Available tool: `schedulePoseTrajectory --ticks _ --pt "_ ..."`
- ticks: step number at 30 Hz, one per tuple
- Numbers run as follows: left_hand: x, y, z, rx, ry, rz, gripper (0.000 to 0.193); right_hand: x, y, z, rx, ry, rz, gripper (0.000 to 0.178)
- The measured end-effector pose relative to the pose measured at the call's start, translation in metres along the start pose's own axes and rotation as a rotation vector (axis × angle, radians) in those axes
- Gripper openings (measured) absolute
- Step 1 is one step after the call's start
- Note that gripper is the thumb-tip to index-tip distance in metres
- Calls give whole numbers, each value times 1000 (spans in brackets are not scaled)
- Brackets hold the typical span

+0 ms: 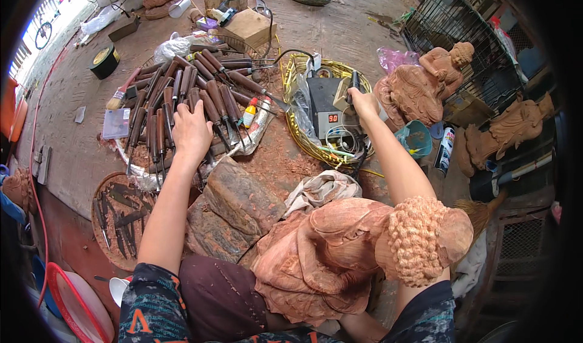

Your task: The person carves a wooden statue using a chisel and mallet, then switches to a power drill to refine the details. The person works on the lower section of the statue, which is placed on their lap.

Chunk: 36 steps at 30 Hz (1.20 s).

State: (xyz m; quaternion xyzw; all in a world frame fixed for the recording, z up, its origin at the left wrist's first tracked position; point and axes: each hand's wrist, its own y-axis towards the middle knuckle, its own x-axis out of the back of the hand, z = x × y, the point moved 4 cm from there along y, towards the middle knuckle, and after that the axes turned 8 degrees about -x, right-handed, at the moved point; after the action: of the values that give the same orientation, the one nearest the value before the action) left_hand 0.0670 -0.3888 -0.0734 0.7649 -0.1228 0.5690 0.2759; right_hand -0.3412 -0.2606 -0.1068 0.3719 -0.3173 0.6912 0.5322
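Note:
My left hand (193,130) reaches into a pile of wood-handled carving chisels (209,103), its fingers closing around one handle; the fingertips are partly hidden. My right hand (365,105) grips a black cylindrical handpiece (354,81) over a yellow wire basket (290,121). Inside the basket, beside that hand, sits a black control box (325,94) with a lit red display and thin cables. A reddish wood carving of a seated figure (340,240) leans across my lap, its knobbly curled head (419,240) toward my right arm.
Near the chisels are a glue bottle (249,113), a brush (121,94) and a clear plastic box (116,123). A round tray (100,240) of flat blades lies left. More carvings (413,94) stand right, by a teal cup (415,138) and a spray can (445,149).

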Motion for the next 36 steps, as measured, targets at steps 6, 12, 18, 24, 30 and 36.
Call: schedulePoseTrajectory --ticks 6,12,18,24,30,36 --pt "72 -1 -84 -466 -499 -273 55 80 -74 26 232 573 535 36" --pt "116 -7 -191 -1077 -231 -582 44 161 -176 55 522 358 1079 25" --pt "115 -8 -157 -695 -283 -180 30 156 -128 2 839 12 590 41" --pt "144 -5 -119 -467 -443 -276 23 45 -140 -59 1125 18 381 37" --pt "152 -15 -124 -500 -496 -210 24 14 -137 -48 993 -140 585 44" --pt "153 -18 -133 -509 -551 -215 30 18 -145 -43 979 -216 436 57"
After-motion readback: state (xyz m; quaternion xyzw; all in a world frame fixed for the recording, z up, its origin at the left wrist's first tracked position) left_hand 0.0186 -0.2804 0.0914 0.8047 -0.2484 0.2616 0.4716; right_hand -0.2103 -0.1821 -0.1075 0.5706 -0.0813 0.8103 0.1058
